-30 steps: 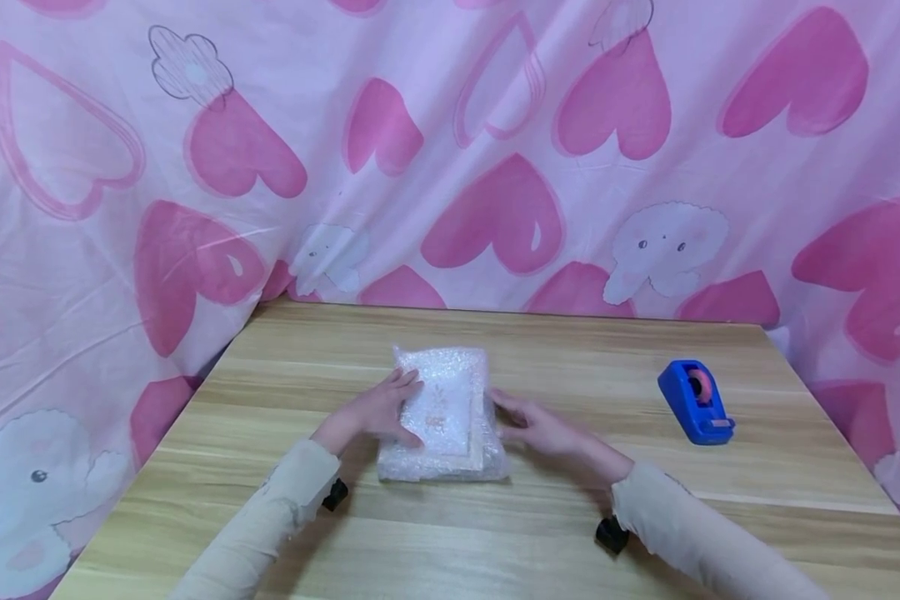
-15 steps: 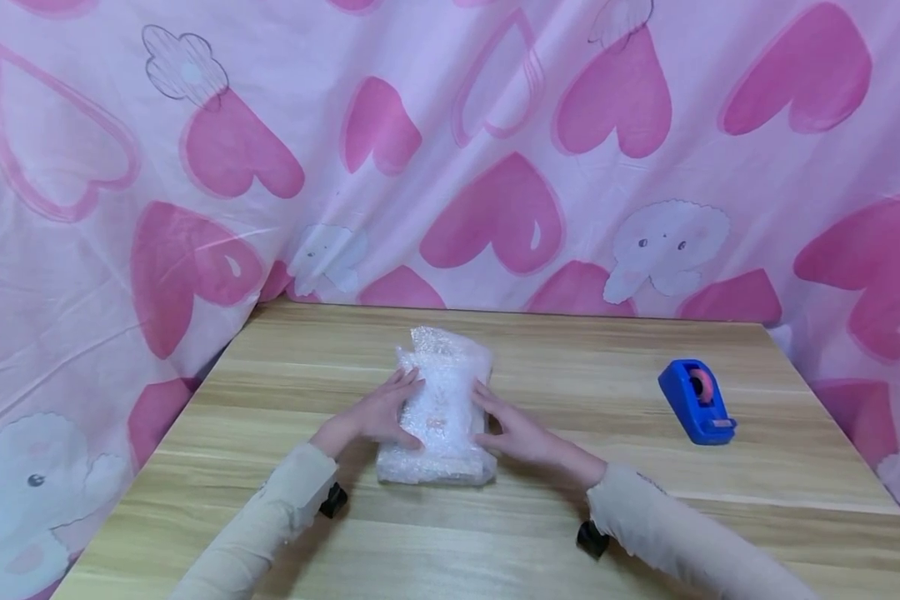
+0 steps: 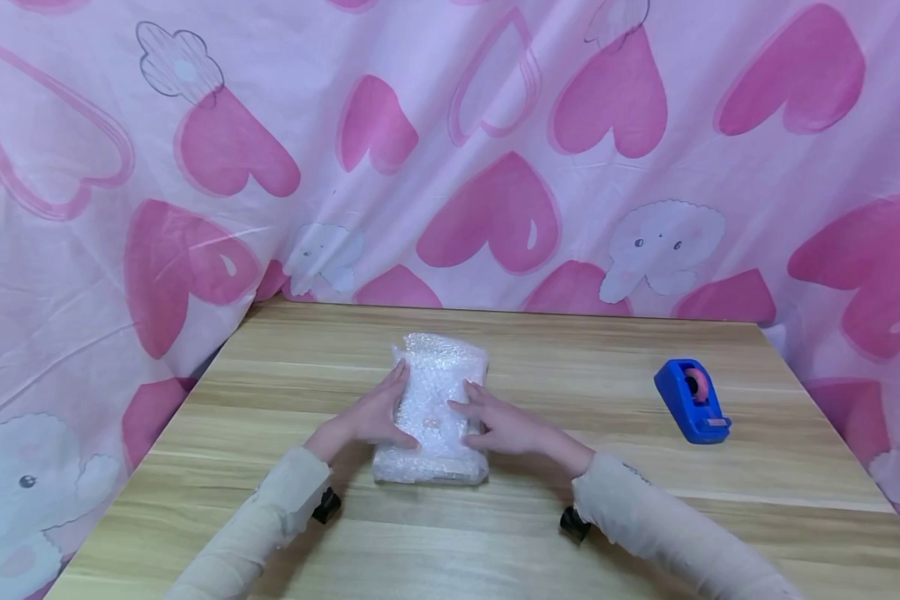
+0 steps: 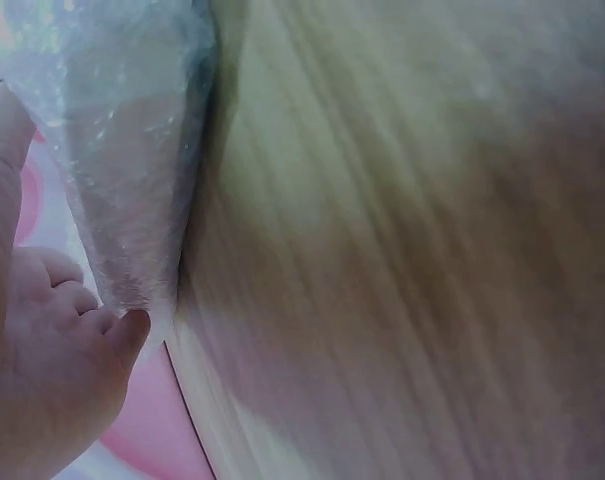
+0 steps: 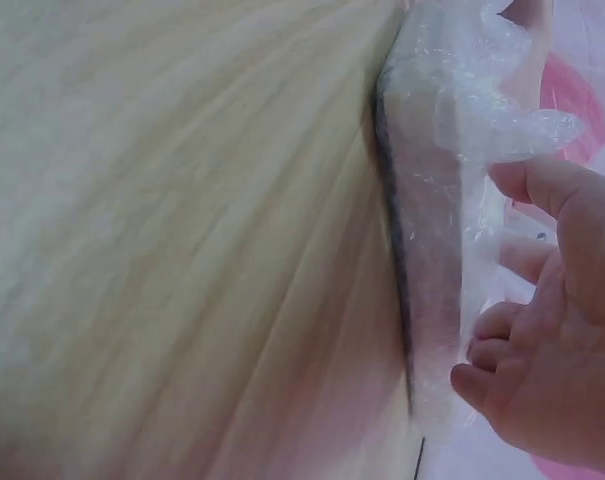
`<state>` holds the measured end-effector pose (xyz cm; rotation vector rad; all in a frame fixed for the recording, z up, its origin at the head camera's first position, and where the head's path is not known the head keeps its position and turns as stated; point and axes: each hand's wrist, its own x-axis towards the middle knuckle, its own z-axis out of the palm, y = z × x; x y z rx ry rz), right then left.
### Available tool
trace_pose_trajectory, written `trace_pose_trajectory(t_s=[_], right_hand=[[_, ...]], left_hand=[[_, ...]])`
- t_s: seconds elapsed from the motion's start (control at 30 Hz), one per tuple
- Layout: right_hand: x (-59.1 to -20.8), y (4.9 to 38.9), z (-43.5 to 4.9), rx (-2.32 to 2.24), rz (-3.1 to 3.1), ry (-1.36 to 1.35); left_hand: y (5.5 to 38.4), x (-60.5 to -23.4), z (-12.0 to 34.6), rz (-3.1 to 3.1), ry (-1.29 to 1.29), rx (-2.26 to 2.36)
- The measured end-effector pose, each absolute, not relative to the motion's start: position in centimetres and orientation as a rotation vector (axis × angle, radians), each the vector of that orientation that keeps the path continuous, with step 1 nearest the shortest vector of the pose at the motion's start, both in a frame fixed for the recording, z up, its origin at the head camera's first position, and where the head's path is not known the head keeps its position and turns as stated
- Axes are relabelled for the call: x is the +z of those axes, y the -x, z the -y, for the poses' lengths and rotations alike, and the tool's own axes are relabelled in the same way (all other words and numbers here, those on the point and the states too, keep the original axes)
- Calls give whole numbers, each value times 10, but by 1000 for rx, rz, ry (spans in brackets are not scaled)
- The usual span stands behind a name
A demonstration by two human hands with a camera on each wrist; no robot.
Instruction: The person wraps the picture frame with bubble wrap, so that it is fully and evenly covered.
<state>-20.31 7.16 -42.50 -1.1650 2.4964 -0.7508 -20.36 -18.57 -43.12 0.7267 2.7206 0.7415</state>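
Note:
A boxy package in clear bubble wrap (image 3: 437, 371) lies flat on the table between both hands, the printing on it faint through the film. My left hand (image 3: 369, 415) lies along its left side, thumb over the top near the front and fingers toward the far left corner. In the left wrist view, the little finger touches the wrapped side (image 4: 132, 190). From the right, my right hand (image 3: 512, 429) rests on the wrap with fingers spread over the top. A loose flap of wrap (image 5: 537, 130) sticks up by its thumb in the right wrist view.
A blue tape dispenser (image 3: 692, 402) with a pink roll stands at the right of the wooden table (image 3: 270, 367). Pink heart-patterned cloth (image 3: 480, 125) hangs behind and at the sides. Dark wrist devices (image 3: 574, 523) sit under the sleeves.
My right hand has moved left, from the package's right edge onto its top. The wrap on the right side has been folded over the package, and its print shows less.

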Motion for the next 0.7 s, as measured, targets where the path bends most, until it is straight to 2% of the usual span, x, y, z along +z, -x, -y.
trace_pose_trajectory(t_s=[0.3,0.7], right_hand=[[-428,187,-58,-359,-2621,1178],[-429,195,-65,-360,-2449,1122]], left_hand=[[207,-426,185,-2732,-821,564],[208,-423,182,-2713,-773,566]])
